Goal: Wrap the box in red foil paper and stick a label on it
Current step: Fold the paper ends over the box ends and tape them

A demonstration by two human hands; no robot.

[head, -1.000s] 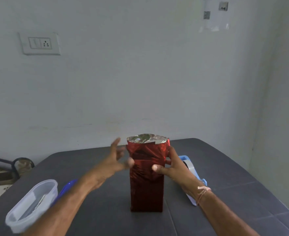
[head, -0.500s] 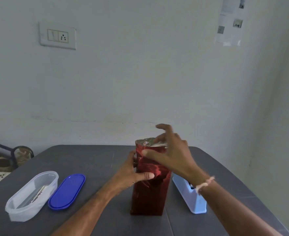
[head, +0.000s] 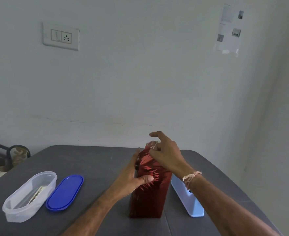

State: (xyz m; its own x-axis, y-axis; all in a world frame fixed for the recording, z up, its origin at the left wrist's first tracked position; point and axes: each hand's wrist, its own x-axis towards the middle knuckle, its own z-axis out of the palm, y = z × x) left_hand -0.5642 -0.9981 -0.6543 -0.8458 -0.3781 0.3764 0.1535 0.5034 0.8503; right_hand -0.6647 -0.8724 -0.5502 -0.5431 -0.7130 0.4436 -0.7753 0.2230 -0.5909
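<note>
The left hand (head: 130, 178) clamps the side of the upright red foil-wrapped box (head: 148, 189), thumb across its front. The right hand (head: 167, 155) pinches the foil at its top, index finger raised. The box stands mid-table on the dark grey table (head: 89, 164), nearer its front edge.

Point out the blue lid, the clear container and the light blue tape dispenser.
blue lid (head: 65, 192): head view, middle of its top.
clear container (head: 23, 208): head view, near side wall.
light blue tape dispenser (head: 186, 200): head view, its side face.
</note>
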